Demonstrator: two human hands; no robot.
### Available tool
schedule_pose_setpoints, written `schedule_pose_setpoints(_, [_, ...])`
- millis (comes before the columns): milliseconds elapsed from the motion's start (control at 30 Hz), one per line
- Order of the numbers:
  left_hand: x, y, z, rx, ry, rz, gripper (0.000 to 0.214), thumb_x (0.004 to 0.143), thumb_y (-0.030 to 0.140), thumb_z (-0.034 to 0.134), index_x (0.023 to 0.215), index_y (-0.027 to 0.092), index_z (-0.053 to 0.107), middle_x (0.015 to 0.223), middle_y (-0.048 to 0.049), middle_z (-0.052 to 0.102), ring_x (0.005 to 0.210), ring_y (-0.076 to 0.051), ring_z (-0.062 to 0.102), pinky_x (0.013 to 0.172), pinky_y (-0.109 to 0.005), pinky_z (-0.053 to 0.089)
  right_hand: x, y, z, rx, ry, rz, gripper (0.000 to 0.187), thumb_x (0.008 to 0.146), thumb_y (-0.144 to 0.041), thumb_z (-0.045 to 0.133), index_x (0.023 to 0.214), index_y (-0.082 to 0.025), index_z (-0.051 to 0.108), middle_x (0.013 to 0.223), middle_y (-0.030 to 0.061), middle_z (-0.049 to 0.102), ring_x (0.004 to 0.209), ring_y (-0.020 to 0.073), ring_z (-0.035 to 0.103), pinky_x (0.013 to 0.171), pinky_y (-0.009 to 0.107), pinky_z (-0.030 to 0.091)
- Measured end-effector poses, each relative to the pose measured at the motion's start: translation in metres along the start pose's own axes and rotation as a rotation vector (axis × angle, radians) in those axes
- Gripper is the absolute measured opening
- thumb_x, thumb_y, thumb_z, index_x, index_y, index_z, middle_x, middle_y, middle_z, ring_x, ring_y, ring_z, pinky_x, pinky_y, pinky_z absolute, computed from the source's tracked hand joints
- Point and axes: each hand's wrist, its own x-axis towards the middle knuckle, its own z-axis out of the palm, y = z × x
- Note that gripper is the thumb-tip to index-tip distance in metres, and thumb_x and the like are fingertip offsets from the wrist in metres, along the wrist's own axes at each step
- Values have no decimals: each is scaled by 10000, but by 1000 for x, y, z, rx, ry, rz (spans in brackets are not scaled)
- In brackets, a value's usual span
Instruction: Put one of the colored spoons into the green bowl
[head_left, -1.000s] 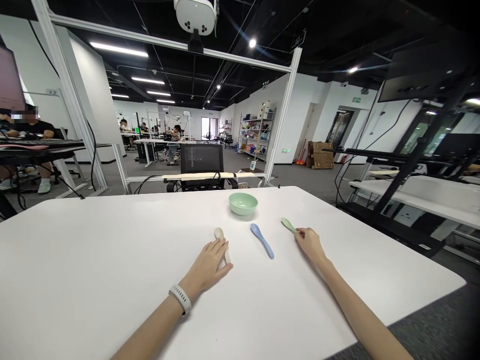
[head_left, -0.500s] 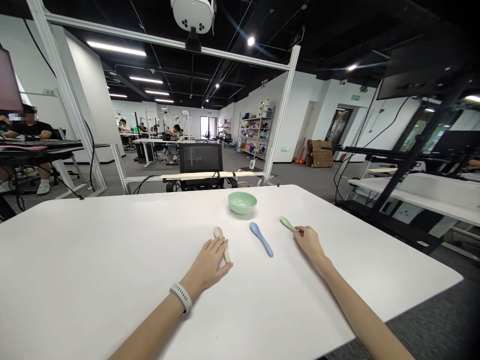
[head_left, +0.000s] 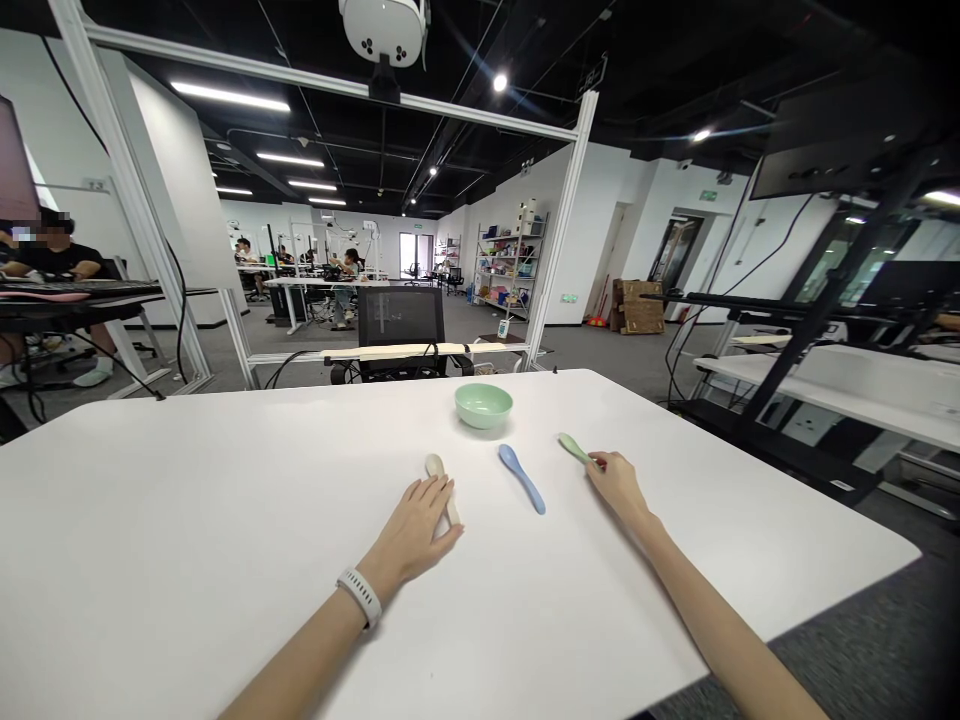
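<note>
My left hand (head_left: 417, 528) lies over a beige spoon (head_left: 434, 464), its fingers stretched across the handle and the thumb apart beside the handle's end. The bowl of that spoon shows beyond my fingers. Over to the right, my right hand (head_left: 618, 486) pinches the handle of a green spoon (head_left: 573, 446), whose bowl end points away to the left; my fingers hide the rest of the handle. Between the hands a blue spoon (head_left: 522, 479) rests on the tabletop, untouched. Farther back stands a light green bowl (head_left: 484, 408), with nothing visible in it.
A white table (head_left: 225, 520) carries all of these. Past its far edge are a metal frame (head_left: 574, 200) and a black mesh chair (head_left: 401, 316). A dark stand (head_left: 795, 330) is on the right. A person (head_left: 56, 250) sits at another desk on the left.
</note>
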Motion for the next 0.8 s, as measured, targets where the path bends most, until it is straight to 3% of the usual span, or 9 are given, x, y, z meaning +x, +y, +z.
schedule_pose_setpoints(200, [0,-1,1,12,17,9,672,997,500,491,1576,160,457,1648,-164,537,1532,-313,494,1292,-568,372,0,4,3,-2,17,-2,445,889,-414,554,991,-75,824,946,163,731,841,265,672,809,355,521])
schedule_pose_setpoints(367, [0,-2,2,28,41,32,657,1010,521,476,1577,190,457,1648,-148,543,1539,-284,493,1305,-547,364,3,12,8,6,30,-7,459,896,-387,553,1102,-60,801,994,173,719,875,273,673,859,380,535])
schedule_pose_setpoints(567, [2,-3,0,89,132,104,661,1014,566,457,1566,204,480,1614,-157,579,1528,-292,509,1268,-558,408,2,10,13,-21,124,-91,428,884,-315,562,1198,-110,768,1114,199,704,1081,342,651,985,475,536])
schedule_pose_setpoints(700, [-4,-25,-25,168,236,55,655,1020,555,434,1579,214,466,1615,-141,582,1519,-285,517,1251,-543,428,2,-7,15,1,65,-238,419,931,-279,503,1247,-142,742,1208,193,705,1169,338,639,1076,506,507])
schedule_pose_setpoints(800, [-22,-66,-56,238,306,-96,654,1034,579,370,1554,207,508,1586,-140,613,1483,-289,558,1230,-528,450,2,-27,17,34,-40,-330,430,955,-248,467,1287,-153,723,1301,185,703,1253,320,636,1147,504,478])
